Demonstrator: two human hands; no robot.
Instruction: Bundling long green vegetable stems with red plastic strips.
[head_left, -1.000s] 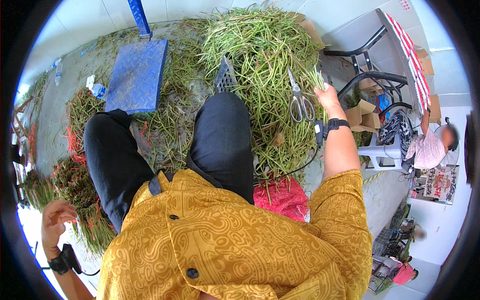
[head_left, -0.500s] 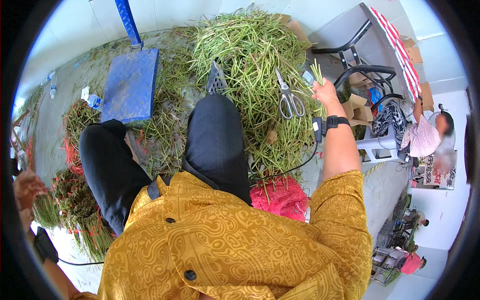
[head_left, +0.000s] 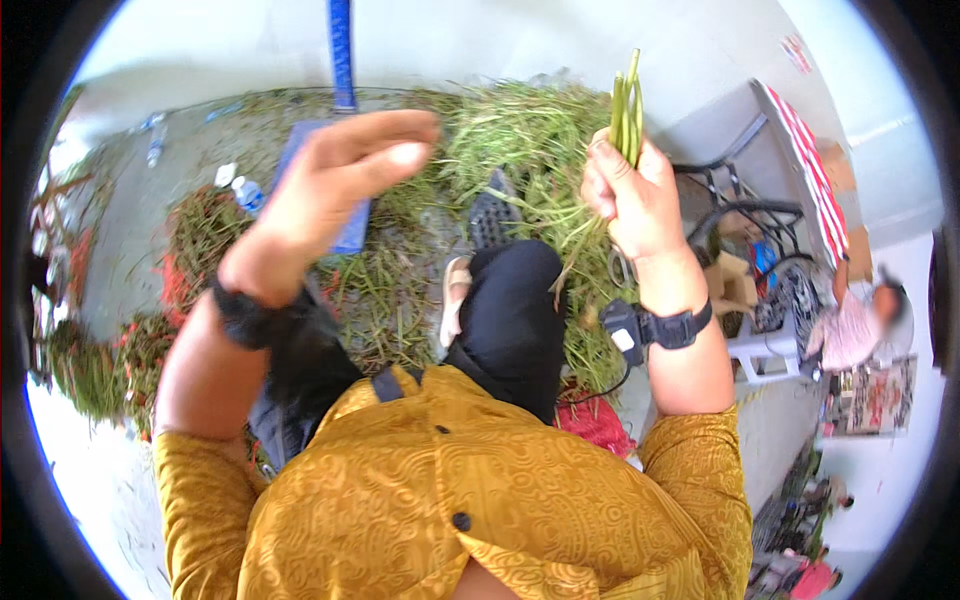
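My right hand is closed around a small bunch of green stems, whose ends point up above the fist. Across from it, my left hand is raised with fingers stretched out and thumb apart, holding nothing; it is slightly blurred. Behind and below the right hand lies a large heap of loose green stems. Only part of a scissors handle shows beside the right wrist. The left hand covers much of a blue board on the floor.
Tied bundles of stems stand at the left, near a plastic bottle. A red mesh bag lies by my right leg. Toward the right are a table with a red-striped cover, cardboard boxes and another person.
My left hand has come in from the far left edge to the upper middle. My right hand has shifted slightly, still gripping the stems. The whole view has tilted.
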